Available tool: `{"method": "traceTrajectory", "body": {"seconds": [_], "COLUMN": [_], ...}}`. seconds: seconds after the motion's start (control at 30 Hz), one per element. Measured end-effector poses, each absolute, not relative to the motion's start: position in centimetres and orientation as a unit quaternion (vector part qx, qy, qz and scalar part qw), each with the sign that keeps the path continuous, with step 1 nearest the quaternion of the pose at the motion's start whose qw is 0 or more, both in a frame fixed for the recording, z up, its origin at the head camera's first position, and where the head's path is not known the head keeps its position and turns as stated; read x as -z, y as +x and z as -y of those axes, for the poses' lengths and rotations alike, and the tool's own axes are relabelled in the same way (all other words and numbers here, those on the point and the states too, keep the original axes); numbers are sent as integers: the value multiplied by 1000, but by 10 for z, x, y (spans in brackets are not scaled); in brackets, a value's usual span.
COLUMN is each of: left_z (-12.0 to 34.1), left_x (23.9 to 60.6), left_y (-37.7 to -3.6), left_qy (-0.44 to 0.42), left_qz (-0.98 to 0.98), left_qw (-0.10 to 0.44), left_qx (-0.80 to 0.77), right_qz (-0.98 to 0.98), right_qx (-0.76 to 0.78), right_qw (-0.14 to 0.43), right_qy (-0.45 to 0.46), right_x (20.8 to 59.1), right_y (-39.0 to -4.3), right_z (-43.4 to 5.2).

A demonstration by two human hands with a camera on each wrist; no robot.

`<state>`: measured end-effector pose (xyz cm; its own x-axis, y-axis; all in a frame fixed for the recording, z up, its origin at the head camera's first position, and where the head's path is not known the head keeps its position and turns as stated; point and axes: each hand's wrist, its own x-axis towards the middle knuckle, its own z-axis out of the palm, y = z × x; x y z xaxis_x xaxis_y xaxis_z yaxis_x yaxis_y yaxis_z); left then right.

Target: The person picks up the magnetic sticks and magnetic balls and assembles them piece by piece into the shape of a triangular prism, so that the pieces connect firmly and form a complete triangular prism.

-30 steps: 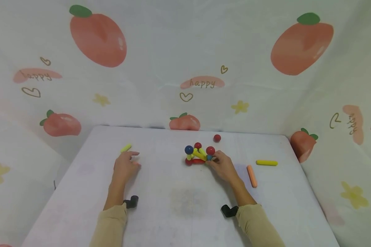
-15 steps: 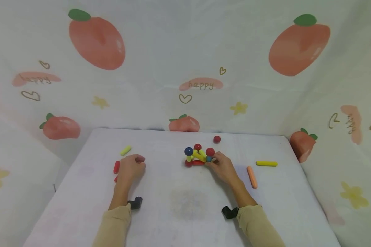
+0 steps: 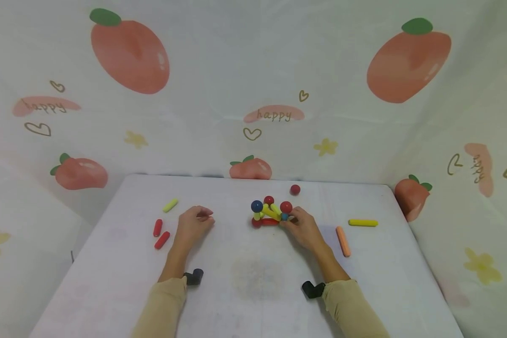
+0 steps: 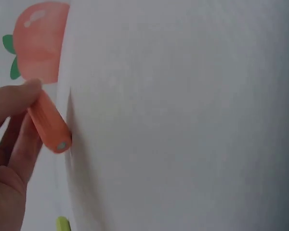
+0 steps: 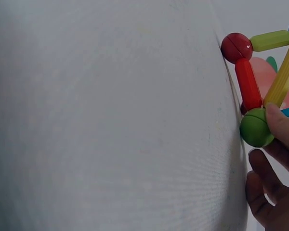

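Observation:
My left hand [image 3: 194,225] is above the table, left of centre, and pinches an orange magnetic rod [image 4: 50,124] between thumb and fingers; a pale tip shows at its end. At mid-table stands a frame built of magnetic balls and rods. A dark blue ball [image 3: 257,206] and a red ball [image 3: 286,207] top it, with a yellow rod [image 3: 272,214] slanting between and a red rod [image 3: 270,222] low in front. My right hand [image 3: 306,228] holds the frame's right corner, its thumb and fingers on a green ball [image 5: 254,129], where the red and yellow rods meet.
Left of my left hand lie a yellow-green rod [image 3: 170,205] and two red rods [image 3: 157,227]. A loose red ball [image 3: 295,189] sits behind the frame. To the right are an orange rod [image 3: 343,241] and a yellow rod [image 3: 363,223]. A printed cloth hangs behind the table [image 3: 253,310].
My left hand has moved rightward from the yellow-green rod toward the frame, uncovering two red rods. The right hand and the frame have stayed put.

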<state>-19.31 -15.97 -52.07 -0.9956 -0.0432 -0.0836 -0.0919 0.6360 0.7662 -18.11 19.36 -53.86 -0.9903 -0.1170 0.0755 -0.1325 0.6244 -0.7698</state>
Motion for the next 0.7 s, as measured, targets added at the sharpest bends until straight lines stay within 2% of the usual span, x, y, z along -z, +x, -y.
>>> {"method": "traceTrajectory", "body": {"seconds": [0.13,0.43,0.57,0.7], "left_z": [161,176,170,150], "left_x": [519,510,501,479], "left_y": [-193,-191,-193,-196], "left_qy": [-28,-29,-23,17], "left_qz": [-907,-937,-937,-928], "left_qw": [49,138,128,85], "left_qx": [-416,-320,-323,-363], "right_qz": [901,903,906,913], "right_qx": [-428,-423,-417,-404], "right_qw": [11,10,0,-11], "right_qy": [72,72,66,60], "right_x": [539,539,537,533], "right_y": [-182,-183,-182,-181], "right_z": [-193,-191,-191,-192]}}
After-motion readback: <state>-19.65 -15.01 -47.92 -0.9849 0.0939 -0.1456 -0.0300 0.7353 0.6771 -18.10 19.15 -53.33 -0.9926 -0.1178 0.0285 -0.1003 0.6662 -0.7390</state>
